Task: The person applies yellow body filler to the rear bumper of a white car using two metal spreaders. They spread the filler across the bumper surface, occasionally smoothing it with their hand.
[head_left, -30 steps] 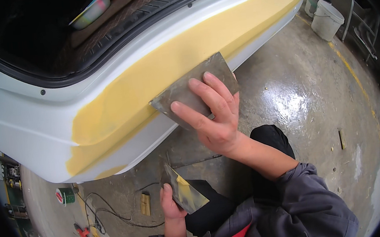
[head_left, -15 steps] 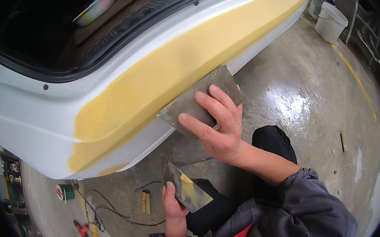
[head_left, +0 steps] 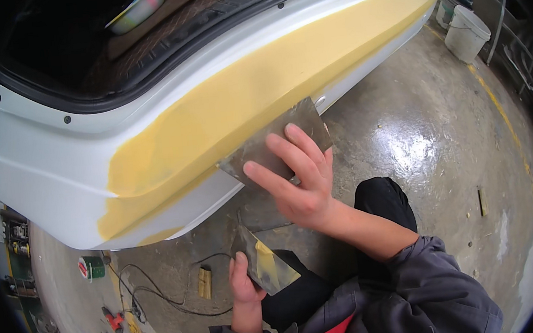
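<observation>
My right hand (head_left: 303,176) spreads its fingers over the face of a flat grey putty spreader (head_left: 249,152), which lies along the lower part of a white car bumper (head_left: 41,162). A broad coat of yellow filler (head_left: 210,114) covers much of the bumper, with a greyish patch near its middle. Lower down, in front of my body, my left hand (head_left: 244,284) grips a second grey putty spreader (head_left: 243,246) by its edge, the thumb on top. Yellow putty (head_left: 265,263) is smeared on that one's face. The right thumb is mostly hidden.
White buckets (head_left: 466,34) stand on the concrete floor at the far right. Left of me lie a green can (head_left: 92,267), red power tools (head_left: 112,319), a black cable (head_left: 163,292) and a yellowish block (head_left: 204,283). A bowl (head_left: 138,10) sits inside the open car trunk.
My right hand and its spreader have shifted slightly left along the bumper, uncovering a small shiny spot at the lower edge. The left hand has barely moved.
</observation>
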### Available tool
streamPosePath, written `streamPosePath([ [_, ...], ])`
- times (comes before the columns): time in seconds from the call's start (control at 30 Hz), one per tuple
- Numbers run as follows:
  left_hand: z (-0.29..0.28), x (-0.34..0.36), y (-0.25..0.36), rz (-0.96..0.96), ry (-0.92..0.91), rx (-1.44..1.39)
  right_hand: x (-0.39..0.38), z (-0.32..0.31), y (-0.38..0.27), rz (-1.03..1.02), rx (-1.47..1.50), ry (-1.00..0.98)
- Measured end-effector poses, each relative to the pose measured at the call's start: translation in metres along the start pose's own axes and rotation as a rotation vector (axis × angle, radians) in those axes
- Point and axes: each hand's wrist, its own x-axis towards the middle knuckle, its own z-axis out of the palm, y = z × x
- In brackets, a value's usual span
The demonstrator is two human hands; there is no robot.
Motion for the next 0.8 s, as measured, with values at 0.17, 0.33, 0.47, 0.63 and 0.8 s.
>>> streamPosePath([
  [0.17, -0.005, 0.000, -0.003, -0.020, -0.006, -0.009, 0.007, -0.025, 0.019, -0.015, 0.048, 0.023],
  [0.33, 0.000, 0.004, -0.004, -0.012, -0.012, -0.018, 0.027, -0.030, 0.048, -0.028, -0.014, -0.009],
  [0.47, 0.004, 0.006, -0.004, -0.020, -0.012, -0.015, 0.028, -0.030, 0.053, -0.069, 0.010, -0.027],
  [0.63, 0.007, 0.006, -0.003, -0.012, 0.015, 0.009, 0.029, -0.026, 0.052, -0.050, 0.005, -0.004],
  [0.8, 0.004, 0.006, -0.006, -0.019, -0.010, -0.020, 0.022, -0.026, 0.055, -0.060, -0.014, -0.007],
])
